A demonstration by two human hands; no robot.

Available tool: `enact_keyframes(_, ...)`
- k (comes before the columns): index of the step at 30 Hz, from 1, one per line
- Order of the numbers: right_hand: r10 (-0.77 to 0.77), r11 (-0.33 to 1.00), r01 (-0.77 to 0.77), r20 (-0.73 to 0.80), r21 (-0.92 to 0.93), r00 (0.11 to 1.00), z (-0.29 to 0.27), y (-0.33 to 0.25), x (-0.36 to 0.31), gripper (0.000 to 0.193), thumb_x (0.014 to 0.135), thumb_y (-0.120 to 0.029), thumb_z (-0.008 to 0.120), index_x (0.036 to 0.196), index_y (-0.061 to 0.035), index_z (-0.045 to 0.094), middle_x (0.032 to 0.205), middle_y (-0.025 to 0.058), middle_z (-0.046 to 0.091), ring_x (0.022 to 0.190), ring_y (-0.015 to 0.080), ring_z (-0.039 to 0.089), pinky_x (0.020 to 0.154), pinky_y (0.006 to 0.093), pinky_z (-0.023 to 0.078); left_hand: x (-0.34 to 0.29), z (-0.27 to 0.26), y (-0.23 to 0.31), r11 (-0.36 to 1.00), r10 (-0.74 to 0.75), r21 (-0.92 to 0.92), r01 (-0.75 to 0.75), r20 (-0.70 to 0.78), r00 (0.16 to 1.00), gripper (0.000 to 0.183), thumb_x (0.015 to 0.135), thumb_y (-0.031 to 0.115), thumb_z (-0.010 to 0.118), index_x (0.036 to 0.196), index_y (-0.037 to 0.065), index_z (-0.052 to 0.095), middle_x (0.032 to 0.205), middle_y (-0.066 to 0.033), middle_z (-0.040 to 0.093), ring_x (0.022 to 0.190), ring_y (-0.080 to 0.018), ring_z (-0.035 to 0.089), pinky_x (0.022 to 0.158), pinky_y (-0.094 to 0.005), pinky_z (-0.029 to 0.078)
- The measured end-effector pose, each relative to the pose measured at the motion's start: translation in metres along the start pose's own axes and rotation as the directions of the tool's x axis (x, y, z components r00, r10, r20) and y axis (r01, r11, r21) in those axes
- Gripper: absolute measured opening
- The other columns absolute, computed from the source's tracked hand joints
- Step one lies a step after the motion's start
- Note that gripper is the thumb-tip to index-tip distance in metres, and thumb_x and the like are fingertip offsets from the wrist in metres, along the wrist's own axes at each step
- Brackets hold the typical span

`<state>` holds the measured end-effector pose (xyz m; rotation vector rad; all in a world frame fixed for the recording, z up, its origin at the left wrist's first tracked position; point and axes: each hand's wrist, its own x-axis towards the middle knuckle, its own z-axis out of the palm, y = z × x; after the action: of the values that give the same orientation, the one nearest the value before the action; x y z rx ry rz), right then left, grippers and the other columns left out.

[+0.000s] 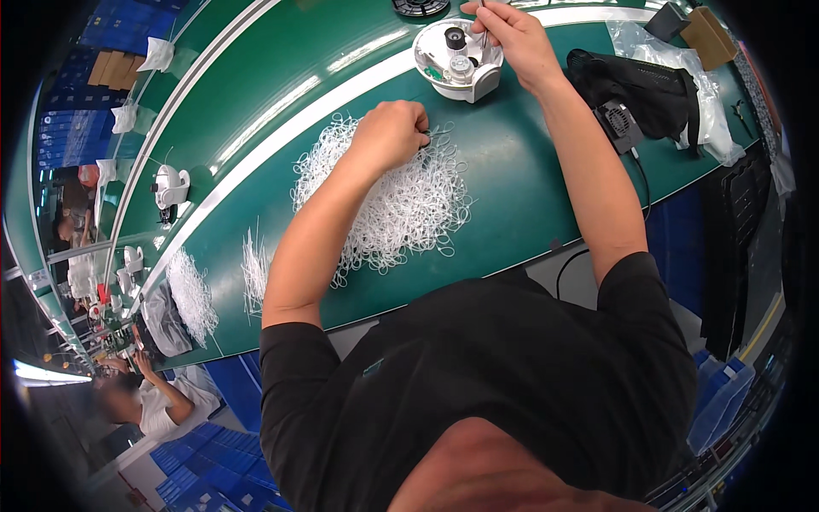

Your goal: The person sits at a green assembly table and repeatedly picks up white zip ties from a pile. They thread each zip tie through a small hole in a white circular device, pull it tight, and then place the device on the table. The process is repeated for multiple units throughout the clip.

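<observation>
My left hand [391,135] is closed over the far part of a wide heap of looped white cords [401,218]. A small dark thing shows at its fingertips, too small to name. At the far edge of the bench, my right hand [518,41] pinches a thin metal tool [484,26], pointing down at a white round housing [461,91]. That housing lies with its inner side up. Inside it are a black knob-like cylinder [455,37] and a clear round part [461,66]. The tool's tip is hard to make out.
A black round part [421,7] lies beyond the housing. On the right are a black mesh bag [636,90], a small fan unit [621,125], clear plastic and a cardboard box [710,38]. Straight white strands [254,269] and another white heap [192,294] lie leftward, near a co-worker [162,405].
</observation>
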<state>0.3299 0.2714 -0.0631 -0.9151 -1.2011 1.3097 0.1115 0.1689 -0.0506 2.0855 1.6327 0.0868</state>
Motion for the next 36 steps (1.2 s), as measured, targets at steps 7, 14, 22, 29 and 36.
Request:
enact_keyframes(7, -0.011, 0.998, 0.014, 0.05, -0.055, 0.999, 0.011, -0.002, -0.006, 0.022, 0.099, -0.018, 0.055, 0.109, -0.0026, 0.068, 0.081, -0.004, 0.06, 0.067, 0.0026, 0.051, 0.06, 0.0171, 0.04, -0.015, -0.01, -0.015, 0.977, -0.007, -0.213, 0.004, -0.016, 1.0, 0.024, 0.08, 0.016, 0.077, 0.097, 0.001, 0.068, 0.082, -0.0131, 0.07, 0.079, -0.0283, 0.068, 0.071, -0.039, 0.052)
enact_keyframes(14, -0.082, 0.944, 0.117, 0.126, -0.309, 0.989, 0.005, -0.012, -0.007, 0.027, 0.099, -0.023, 0.058, 0.116, -0.0071, 0.071, 0.082, -0.005, 0.064, 0.077, 0.0031, 0.05, 0.07, 0.0192, 0.039, -0.023, -0.034, -0.015, 0.947, -0.069, -0.319, 0.047, -0.06, 0.996, 0.022, 0.088, 0.021, 0.071, 0.09, 0.0, 0.066, 0.072, -0.0086, 0.064, 0.065, -0.0166, 0.057, 0.063, -0.0328, 0.047)
enact_keyframes(22, -0.071, 0.924, 0.132, 0.178, -0.358, 0.981, 0.008, -0.026, -0.01, 0.024, 0.095, -0.024, 0.063, 0.11, -0.0099, 0.074, 0.084, -0.0033, 0.068, 0.076, 0.003, 0.052, 0.068, 0.0204, 0.039, -0.021, -0.04, -0.027, 0.736, -0.003, -0.658, -0.162, -0.242, 0.97, 0.024, 0.093, 0.024, 0.069, 0.086, 0.002, 0.061, 0.077, -0.0023, 0.065, 0.064, -0.0094, 0.049, 0.058, -0.027, 0.042)
enact_keyframes(29, -0.008, 0.907, 0.126, 0.283, -0.401, 0.959, 0.02, -0.048, -0.014, 0.025, 0.095, -0.023, 0.062, 0.111, -0.0064, 0.073, 0.083, -0.0033, 0.068, 0.074, 0.0032, 0.053, 0.066, 0.0208, 0.041, -0.022, -0.059, -0.032, 0.28, -0.05, -0.948, -0.15, -0.17, 0.984, 0.015, 0.092, 0.016, 0.07, 0.096, 0.002, 0.064, 0.087, -0.0064, 0.069, 0.065, -0.0069, 0.053, 0.057, -0.0196, 0.041)
enact_keyframes(36, -0.024, 0.857, 0.202, 0.354, -0.474, 0.935, 0.038, -0.065, -0.017, 0.025, 0.096, -0.02, 0.06, 0.108, -0.0013, 0.071, 0.077, -0.0004, 0.065, 0.074, 0.007, 0.059, 0.066, 0.0239, 0.046, -0.008, -0.076, -0.015, 0.071, -0.073, -0.948, -0.311, -0.316, 0.946, 0.021, 0.089, 0.004, 0.07, 0.108, -0.003, 0.064, 0.098, -0.012, 0.072, 0.072, -0.0099, 0.06, 0.063, -0.0224, 0.049)
